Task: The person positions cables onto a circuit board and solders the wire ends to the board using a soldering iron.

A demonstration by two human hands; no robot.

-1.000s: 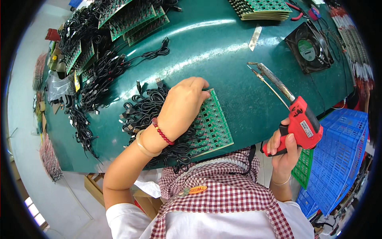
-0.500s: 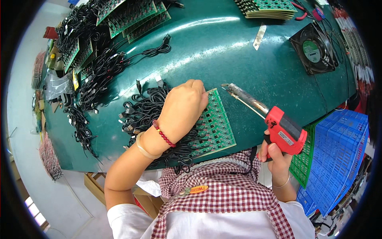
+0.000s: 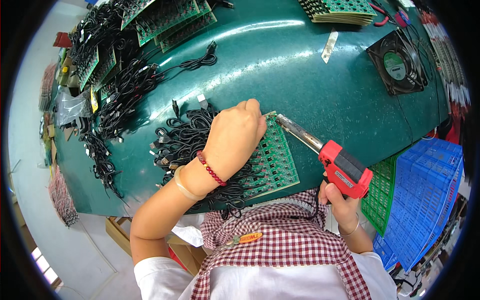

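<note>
My right hand is closed round the grip of a red and black soldering gun. Its metal tip points up and left, at the top edge of a green circuit board panel, close to my left fingertips. My left hand, with pinched fingers, is over the upper left of the panel. A thin pale end shows at those fingertips, but the hand hides what it holds. Black USB cables lie bundled beside and under my left hand, with several cable ends resting along the panel's left side.
More black cables and board panels are heaped at the far left. Stacked panels, a flat metal strip and a black fan are on the far right of the green table. A blue crate stands at right.
The soldering gun has moved left and slightly down, bringing its tip to the panel's top edge near my left fingertips. My left hand has shifted slightly right.
</note>
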